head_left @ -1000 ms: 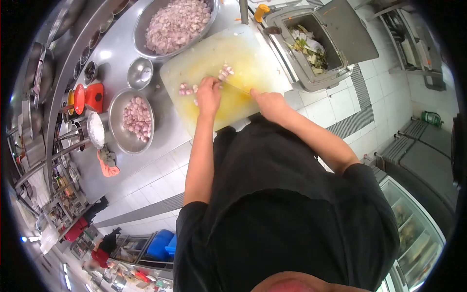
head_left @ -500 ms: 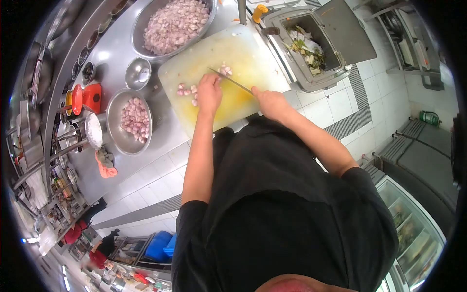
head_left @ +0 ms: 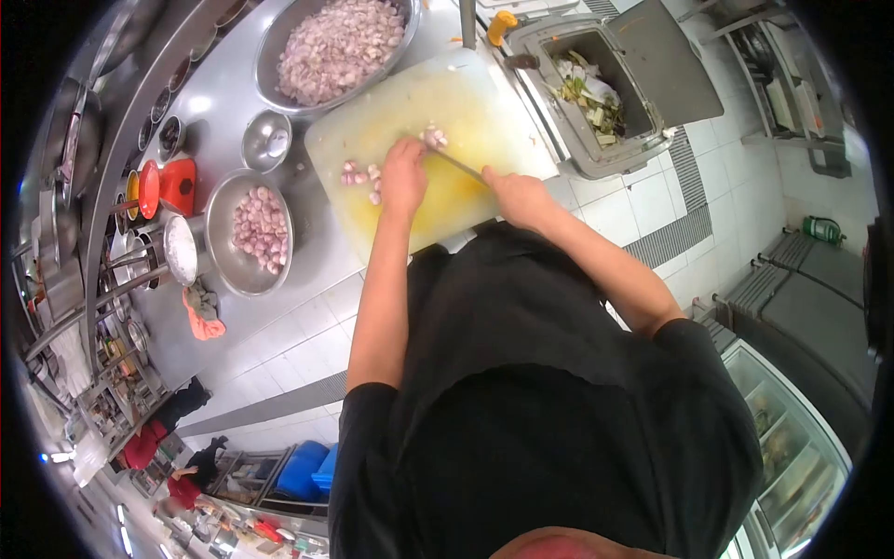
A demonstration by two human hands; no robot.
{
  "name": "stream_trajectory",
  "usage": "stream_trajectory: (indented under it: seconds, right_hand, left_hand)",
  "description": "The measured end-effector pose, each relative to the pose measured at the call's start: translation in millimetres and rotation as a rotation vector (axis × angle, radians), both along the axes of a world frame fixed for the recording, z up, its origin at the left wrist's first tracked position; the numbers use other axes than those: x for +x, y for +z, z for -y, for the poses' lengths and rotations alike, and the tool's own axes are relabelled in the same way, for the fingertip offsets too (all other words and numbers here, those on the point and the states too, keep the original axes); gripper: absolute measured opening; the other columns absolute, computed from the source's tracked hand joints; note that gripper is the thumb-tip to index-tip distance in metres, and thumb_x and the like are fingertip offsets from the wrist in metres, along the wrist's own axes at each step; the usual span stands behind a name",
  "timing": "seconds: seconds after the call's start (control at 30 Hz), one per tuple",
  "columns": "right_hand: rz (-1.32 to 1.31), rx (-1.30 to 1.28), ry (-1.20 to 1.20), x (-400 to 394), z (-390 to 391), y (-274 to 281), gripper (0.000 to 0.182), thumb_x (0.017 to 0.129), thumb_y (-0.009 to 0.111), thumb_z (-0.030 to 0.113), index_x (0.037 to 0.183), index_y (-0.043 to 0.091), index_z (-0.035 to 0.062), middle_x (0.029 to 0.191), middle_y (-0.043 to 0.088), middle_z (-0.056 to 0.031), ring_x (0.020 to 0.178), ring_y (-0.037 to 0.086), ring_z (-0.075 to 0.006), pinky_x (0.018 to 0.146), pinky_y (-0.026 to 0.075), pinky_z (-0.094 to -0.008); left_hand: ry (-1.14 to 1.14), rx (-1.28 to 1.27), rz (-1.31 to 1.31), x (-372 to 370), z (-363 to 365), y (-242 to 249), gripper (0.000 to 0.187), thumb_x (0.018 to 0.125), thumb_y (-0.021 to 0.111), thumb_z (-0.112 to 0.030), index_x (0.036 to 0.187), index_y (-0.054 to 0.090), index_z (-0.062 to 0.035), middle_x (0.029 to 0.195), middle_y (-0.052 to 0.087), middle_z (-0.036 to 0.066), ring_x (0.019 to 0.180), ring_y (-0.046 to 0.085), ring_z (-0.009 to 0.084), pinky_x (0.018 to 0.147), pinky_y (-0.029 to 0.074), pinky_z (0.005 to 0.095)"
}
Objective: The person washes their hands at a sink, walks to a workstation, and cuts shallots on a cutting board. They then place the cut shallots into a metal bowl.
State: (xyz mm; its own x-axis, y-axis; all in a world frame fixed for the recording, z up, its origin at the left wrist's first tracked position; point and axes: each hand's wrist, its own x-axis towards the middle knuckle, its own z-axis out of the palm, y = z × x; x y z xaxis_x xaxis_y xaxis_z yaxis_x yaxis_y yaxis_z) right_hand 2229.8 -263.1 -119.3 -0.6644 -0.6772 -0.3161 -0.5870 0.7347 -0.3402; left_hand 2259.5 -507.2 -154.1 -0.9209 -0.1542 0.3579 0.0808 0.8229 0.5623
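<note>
At upper centre, my right fingers [head_left: 497, 185] wrap the knife [head_left: 457, 165], likely for control, while my left fingers [head_left: 406, 152] curl by its tip, any hold hidden, near shallots [head_left: 435, 138] on the board [head_left: 484, 98].

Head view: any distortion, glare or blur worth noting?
Head view: fisheye bend, black corners, the glass door bowed; head view: white glare on the steel table; head view: the tip of the knife is hard to make out beside the left hand.
</note>
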Motion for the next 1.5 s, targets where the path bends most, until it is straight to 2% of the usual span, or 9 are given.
stream_trajectory:
  seconds: [0.13,0.2,0.3,0.4,0.93,1.0,1.1,1.2,1.5]
  right_hand:
    - [0.057,0.076,-0.043,1.9,2.8,2.7,0.028,0.091,0.055,0.006,0.118,0.051,0.0060,0.085,0.073,-0.0178,0.081,0.074,-0.0371,0.066,0.058,-0.0481]
    - [0.070,0.060,-0.045,4.5,0.4,5.3,0.027,0.091,0.055,0.006,0.118,0.050,0.0057,0.085,0.073,-0.0179,0.081,0.074,-0.0374,0.067,0.058,-0.0483]
    - [0.056,0.072,-0.040,2.5,0.0,2.6,0.027,0.091,0.055,0.006,0.118,0.050,0.0055,0.084,0.073,-0.0175,0.080,0.074,-0.0371,0.066,0.058,-0.0481]
    - [0.009,0.011,-0.031,3.7,-3.4,0.9,0.025,0.091,0.056,0.006,0.116,0.051,0.0060,0.082,0.073,-0.0169,0.077,0.074,-0.0360,0.064,0.058,-0.0471]
    - [-0.222,-0.100,0.076,-2.8,-6.8,-0.3,0.024,0.088,0.059,0.008,0.111,0.052,0.0073,0.072,0.070,-0.0111,0.064,0.072,-0.0306,0.056,0.056,-0.0426]
    - [-0.136,0.040,0.072,8.3,-1.1,26.5,0.025,0.089,0.059,0.009,0.113,0.052,0.0074,0.074,0.070,-0.0115,0.066,0.072,-0.0310,0.056,0.056,-0.0432]
    - [-0.124,-0.028,0.052,4.6,-7.4,-9.4,0.025,0.089,0.058,0.009,0.113,0.051,0.0071,0.075,0.070,-0.0123,0.068,0.073,-0.0318,0.055,0.056,-0.0443]
    - [-0.107,0.040,0.067,6.9,-1.0,25.4,0.025,0.090,0.058,0.009,0.114,0.051,0.0068,0.075,0.071,-0.0128,0.069,0.073,-0.0324,0.056,0.056,-0.0450]
    - [-0.063,-0.016,0.028,7.2,-2.9,0.2,0.028,0.089,0.057,0.008,0.117,0.052,0.0063,0.076,0.071,-0.0137,0.069,0.074,-0.0326,0.057,0.057,-0.0451]
  left_hand:
    - [0.058,0.000,0.141,1.9,-6.6,1.9,0.012,0.088,0.065,0.001,0.098,0.069,-0.0022,0.104,0.070,0.016,0.099,0.067,0.0361,0.085,0.054,0.0414]
    - [0.315,0.420,0.386,4.4,-11.4,4.8,0.013,0.088,0.063,0.002,0.100,0.067,-0.0023,0.107,0.069,0.015,0.105,0.065,0.0366,0.089,0.052,0.0434]
    - [0.054,0.087,0.070,14.4,5.1,-8.7,0.016,0.089,0.060,0.003,0.103,0.067,-0.0032,0.108,0.069,0.014,0.104,0.065,0.0368,0.088,0.053,0.0434]
    - [-0.031,0.014,0.042,12.4,3.6,-3.8,0.018,0.090,0.059,0.004,0.104,0.066,-0.0034,0.106,0.069,0.015,0.102,0.065,0.0375,0.086,0.053,0.0439]
    - [0.037,0.040,0.035,-3.1,-2.0,-9.2,0.009,0.087,0.063,0.004,0.094,0.065,-0.0011,0.095,0.068,0.015,0.093,0.065,0.0373,0.081,0.053,0.0440]
    - [0.020,0.046,0.029,6.0,-2.0,-9.0,0.008,0.087,0.064,0.004,0.093,0.065,-0.0009,0.094,0.068,0.015,0.091,0.066,0.0372,0.080,0.053,0.0440]
    - [0.027,0.092,0.042,5.6,-5.2,-7.3,0.011,0.086,0.062,0.002,0.095,0.069,-0.0004,0.097,0.069,0.017,0.097,0.065,0.0388,0.085,0.053,0.0463]
    - [0.038,0.040,0.016,5.8,-2.0,-13.1,0.008,0.087,0.065,0.004,0.093,0.067,-0.0013,0.094,0.069,0.015,0.091,0.066,0.0364,0.080,0.053,0.0436]
    - [0.039,0.062,0.021,4.3,-3.7,-7.9,0.007,0.086,0.067,0.004,0.091,0.067,-0.0009,0.094,0.070,0.015,0.091,0.067,0.0361,0.081,0.054,0.0433]
